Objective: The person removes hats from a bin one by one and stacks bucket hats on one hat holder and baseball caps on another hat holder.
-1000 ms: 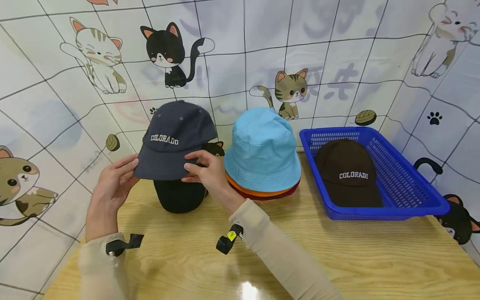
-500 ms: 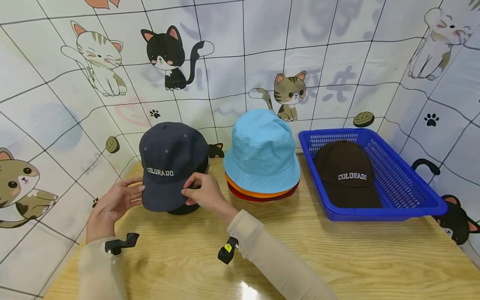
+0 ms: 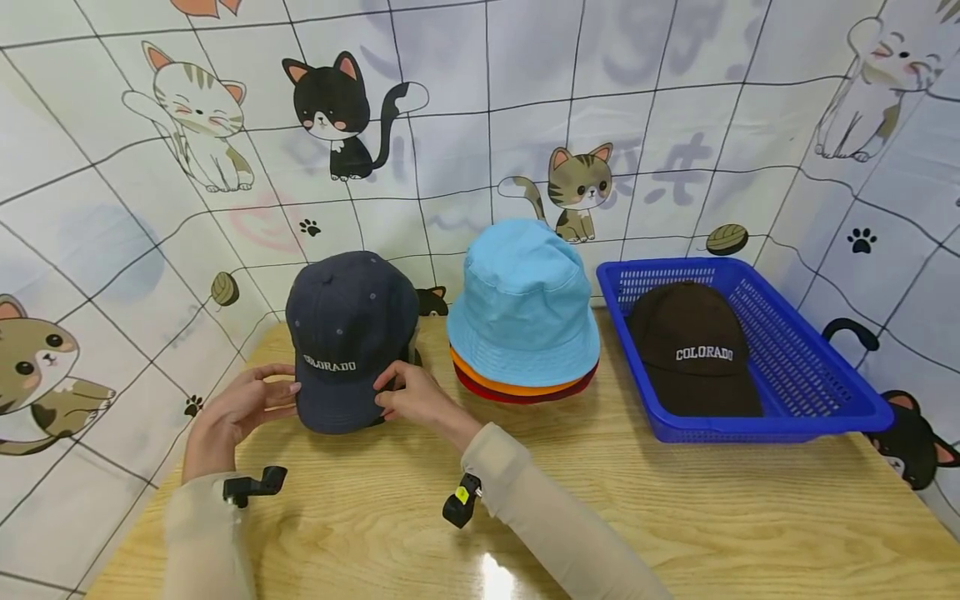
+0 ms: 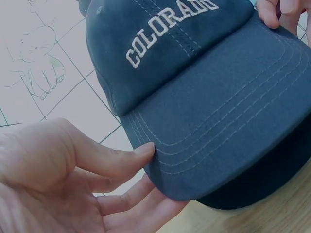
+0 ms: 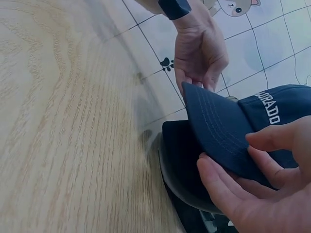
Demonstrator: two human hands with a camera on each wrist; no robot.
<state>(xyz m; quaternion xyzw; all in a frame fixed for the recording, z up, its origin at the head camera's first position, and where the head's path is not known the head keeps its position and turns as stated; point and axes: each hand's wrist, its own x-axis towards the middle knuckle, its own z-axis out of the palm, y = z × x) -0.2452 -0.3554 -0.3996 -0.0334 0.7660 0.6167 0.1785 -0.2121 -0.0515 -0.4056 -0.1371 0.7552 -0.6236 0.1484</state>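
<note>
A navy baseball cap [image 3: 348, 308] with white COLORADO lettering sits at the left of the table, over a black cap whose brim [image 5: 177, 150] shows just below in the right wrist view. My left hand [image 3: 243, 404] pinches one side of the navy brim, thumb on top and fingers beneath, as the left wrist view [image 4: 73, 174] shows. On the opposite side my right hand [image 3: 420, 396] holds the brim between thumb and fingers. The navy brim lies close above the black one. Most of the black cap is hidden.
A stack of bucket hats stands in the middle, light blue [image 3: 525, 300] on top, orange [image 3: 517, 386] and red below. To the right, a blue plastic basket [image 3: 847, 425] holds a dark brown COLORADO cap [image 3: 690, 333]. A cat-print wall covering [image 3: 465, 150] rises behind the wooden table [image 3: 600, 500].
Both hands have lowered the navy cap from above the black cap down over it. In the last half second it has shifted slightly down and right. Bucket hats and basket stay put.
</note>
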